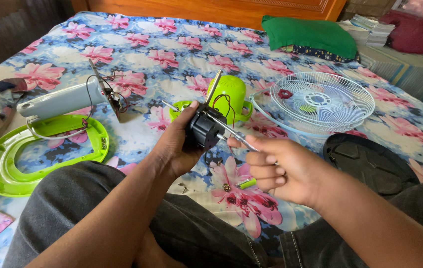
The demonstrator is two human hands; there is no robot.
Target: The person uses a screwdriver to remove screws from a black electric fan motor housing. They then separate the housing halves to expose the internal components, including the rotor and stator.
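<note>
While the left hand [174,146] wraps around a black motor [204,129] and holds it up over the bedsheet [171,59], the right hand [276,171] is closed on a screwdriver [238,135], its metal shank slanting up and left to the motor's near face. Thumb of the left hand lies along the motor's top edge; fingers hidden behind it. Motor shaft [214,87] sticks up and slightly right. Red and black wires [229,106] loop from the motor toward a green housing [231,94] just behind it.

Below the hands, on the sheet: a small screw [227,187] and a short green piece [246,183], near each other. Cannot tell what the green piece is.

Left side: grey stand neck [62,100] lying tilted, wires trailing from its upper end, resting against a green base ring [2,164]. Right side: white fan grille [328,101] flat on the bed, a black round cover [370,164] just in front of it. Green cloth [310,34] at the far edge near the headboard. Person's knees in dark trousers fill the bottom of the view.
</note>
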